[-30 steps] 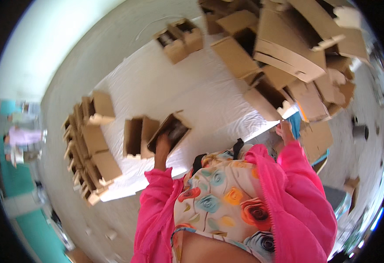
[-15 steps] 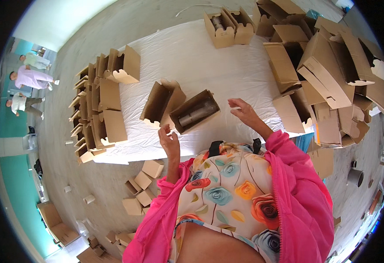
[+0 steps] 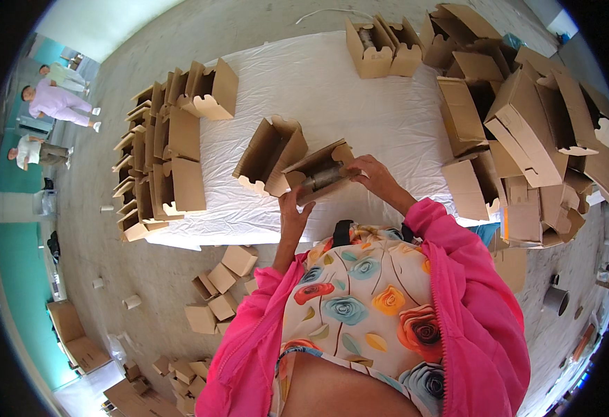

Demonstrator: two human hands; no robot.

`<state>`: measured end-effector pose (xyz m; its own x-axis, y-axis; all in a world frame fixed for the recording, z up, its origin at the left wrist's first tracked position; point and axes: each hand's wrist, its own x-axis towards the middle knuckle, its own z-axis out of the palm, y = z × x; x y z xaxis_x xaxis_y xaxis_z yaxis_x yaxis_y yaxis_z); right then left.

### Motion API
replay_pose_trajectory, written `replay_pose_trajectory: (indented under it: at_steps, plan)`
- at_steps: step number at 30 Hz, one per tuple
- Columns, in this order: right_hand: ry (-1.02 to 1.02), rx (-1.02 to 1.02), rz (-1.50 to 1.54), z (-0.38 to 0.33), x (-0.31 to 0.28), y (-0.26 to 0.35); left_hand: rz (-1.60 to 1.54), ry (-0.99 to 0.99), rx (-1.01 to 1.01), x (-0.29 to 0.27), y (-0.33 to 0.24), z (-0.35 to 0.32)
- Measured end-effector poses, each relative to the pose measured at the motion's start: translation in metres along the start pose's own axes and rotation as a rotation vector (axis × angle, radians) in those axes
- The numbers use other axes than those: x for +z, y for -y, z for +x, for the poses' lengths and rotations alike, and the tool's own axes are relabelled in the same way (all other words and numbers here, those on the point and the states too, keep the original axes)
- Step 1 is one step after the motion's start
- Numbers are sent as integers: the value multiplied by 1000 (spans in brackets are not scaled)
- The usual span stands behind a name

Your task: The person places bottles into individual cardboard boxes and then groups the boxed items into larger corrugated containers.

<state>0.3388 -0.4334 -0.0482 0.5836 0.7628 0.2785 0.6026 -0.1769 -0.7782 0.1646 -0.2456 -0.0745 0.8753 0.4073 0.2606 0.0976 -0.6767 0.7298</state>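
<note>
An open brown cardboard box (image 3: 339, 151) is between my hands on the white-covered table (image 3: 388, 132). A grey, tube-like piece (image 3: 322, 177) lies inside it. My left hand (image 3: 295, 214) grips the box's near left end, with its fingertips partly hidden against the cardboard. At the right end, my right hand (image 3: 374, 175) is closed over the edge. Touching this box on its left is a second open cardboard box (image 3: 271, 154) with notched flaps, its inside in shadow.
Rows of open cardboard boxes (image 3: 181, 132) line the table's left side. Two more boxes (image 3: 370, 59) stand at the far edge. A tall heap of cartons (image 3: 527, 118) rises on the right. Small boxes (image 3: 222, 281) lie on the floor. Several people (image 3: 58, 103) are far left.
Both hands have closed in on the box with the tube-like piece and taken hold of its ends. The box now sits at a slightly different angle. The view has shifted a little.
</note>
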Motion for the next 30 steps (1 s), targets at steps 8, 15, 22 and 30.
replay_pose_trajectory:
  at_steps: [8, 15, 22, 30]
  plan:
    - [170, 260, -31, 45, -11, 10, -254, -68, -287, -6, -5, 19]
    - [173, 282, -2, 27, 5, -19, -61, -92, -116, 0, -1, 18]
    - [102, 434, 351, 12, 18, -29, -108, -176, -258, 18, 9, 20]
    - [99, 570, 500, 13, 20, -22, -205, 103, -536, 16, 38, 50]
